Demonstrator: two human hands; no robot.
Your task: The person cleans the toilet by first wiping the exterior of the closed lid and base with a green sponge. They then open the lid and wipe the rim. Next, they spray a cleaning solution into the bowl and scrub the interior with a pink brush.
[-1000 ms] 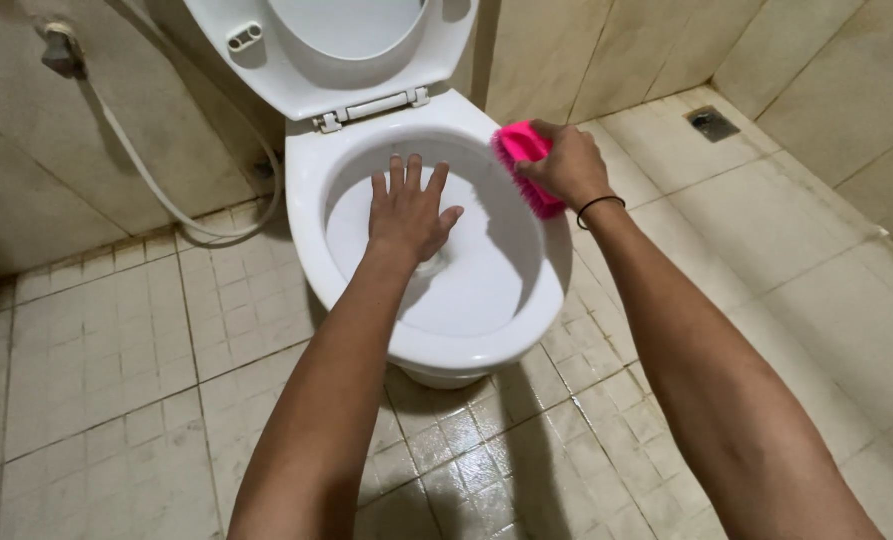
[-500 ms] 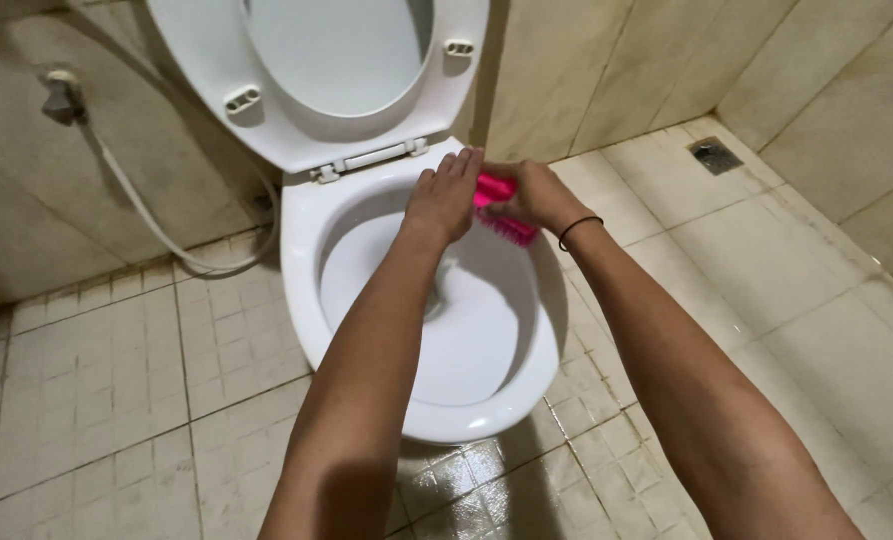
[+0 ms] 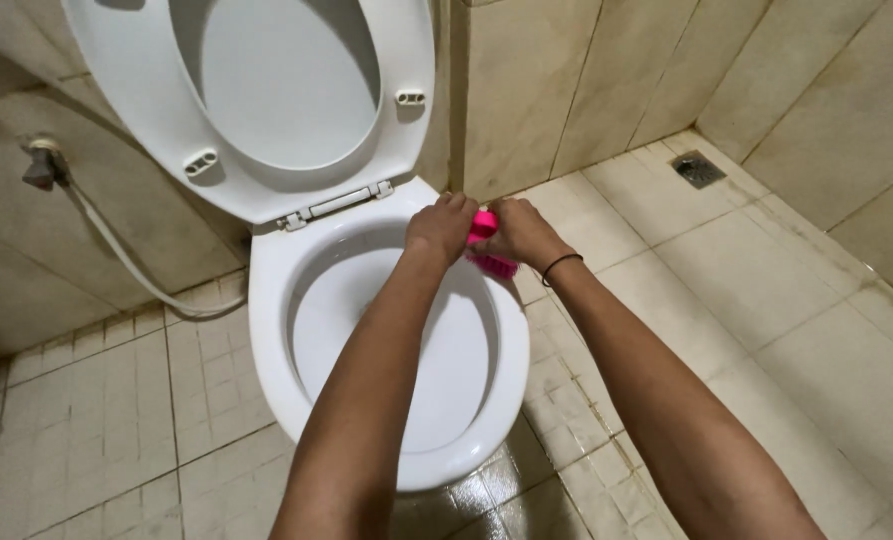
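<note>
Both forearms reach over the white toilet bowl (image 3: 366, 400). At its far right rim, the left hand (image 3: 441, 228) and right hand (image 3: 522, 235) both seem to grasp a pink brush (image 3: 488, 245), mostly hidden between them. Behind stands the raised seat (image 3: 256, 100).

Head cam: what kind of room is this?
Almost certainly a tiled bathroom: a white toilet bowl with its lid raised, a spray hose on the wall, and a floor drain in the corner. Both hands hold a pink brush at the rim.
</note>
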